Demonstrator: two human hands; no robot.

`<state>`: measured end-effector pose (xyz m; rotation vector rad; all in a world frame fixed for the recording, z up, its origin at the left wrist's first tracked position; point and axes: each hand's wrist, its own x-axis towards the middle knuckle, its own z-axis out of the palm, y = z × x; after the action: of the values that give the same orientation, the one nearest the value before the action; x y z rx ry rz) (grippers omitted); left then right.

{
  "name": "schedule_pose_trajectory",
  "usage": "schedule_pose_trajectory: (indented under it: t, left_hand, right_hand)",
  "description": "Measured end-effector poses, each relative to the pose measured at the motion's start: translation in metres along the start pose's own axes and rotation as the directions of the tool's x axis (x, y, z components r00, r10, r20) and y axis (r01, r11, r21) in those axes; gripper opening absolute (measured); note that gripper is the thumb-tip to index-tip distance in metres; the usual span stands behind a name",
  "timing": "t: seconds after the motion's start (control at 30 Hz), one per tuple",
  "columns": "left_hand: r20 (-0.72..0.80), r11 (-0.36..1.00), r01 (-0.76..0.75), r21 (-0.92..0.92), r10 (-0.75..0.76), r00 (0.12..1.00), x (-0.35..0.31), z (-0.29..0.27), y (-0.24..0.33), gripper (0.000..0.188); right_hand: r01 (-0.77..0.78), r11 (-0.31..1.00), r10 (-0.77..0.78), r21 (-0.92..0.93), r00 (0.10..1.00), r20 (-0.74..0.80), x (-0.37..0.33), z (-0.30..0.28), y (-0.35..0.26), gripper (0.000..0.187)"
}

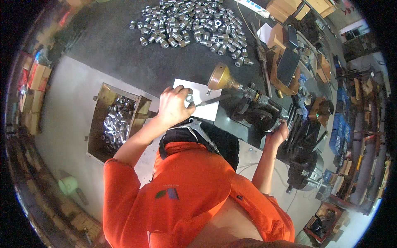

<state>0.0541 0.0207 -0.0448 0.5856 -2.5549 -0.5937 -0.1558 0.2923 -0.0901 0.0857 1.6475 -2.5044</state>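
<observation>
My left hand (173, 105) is closed over the white paper, its thumb and fingers around a small metal fitting (189, 98). A flat dark bar (213, 100) runs from beside those fingertips toward the bench device; whether the hand holds it too I cannot tell. My right hand (280, 132) is closed at the near right end of the bench device (271, 110), on a part the fingers hide. The device carries a toothed ring and a brass-coloured, bell-shaped head (219, 76), with a small metal piece (208, 92) at its rim. White paper (211, 111) lies below.
A large pile of metal fittings (198, 25) covers the far bench. An open metal box (97, 132) with more fittings stands at left. An air blow gun (202, 131) lies against my front. A long rod (261, 62), wooden trays (285, 84) and a vise (305, 169) crowd the right.
</observation>
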Motion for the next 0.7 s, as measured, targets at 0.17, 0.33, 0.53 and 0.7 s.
schedule_pose_trajectory:
  t: [0.17, 0.33, 0.53, 0.7]
  left_hand:
    - [-0.014, 1.0, -0.004, -0.013, 0.003, 1.0, 0.004, -0.001, -0.001, 0.022]
    - [-0.002, 1.0, 0.013, -0.018, -0.013, 1.0, 0.007, -0.006, 0.0, 0.023]
    - [-0.029, 0.996, 0.025, -0.082, -0.027, 0.999, 0.011, -0.007, -0.004, 0.025]
    - [0.332, 0.462, 0.355, -0.812, -0.134, 0.934, 0.038, -0.029, -0.01, 0.024]
  right_hand:
    - [0.006, 1.0, -0.005, -0.003, 0.999, 0.048, 0.006, -0.01, 0.004, 0.023]
    - [0.012, 1.0, -0.012, -0.028, 1.0, 0.015, 0.005, -0.008, 0.002, 0.019]
    - [-0.006, 1.0, 0.005, -0.022, 0.999, -0.041, 0.004, -0.005, 0.001, 0.013]
    - [-0.015, 1.0, 0.017, 0.025, 0.998, -0.057, 0.007, -0.006, 0.003, 0.012]
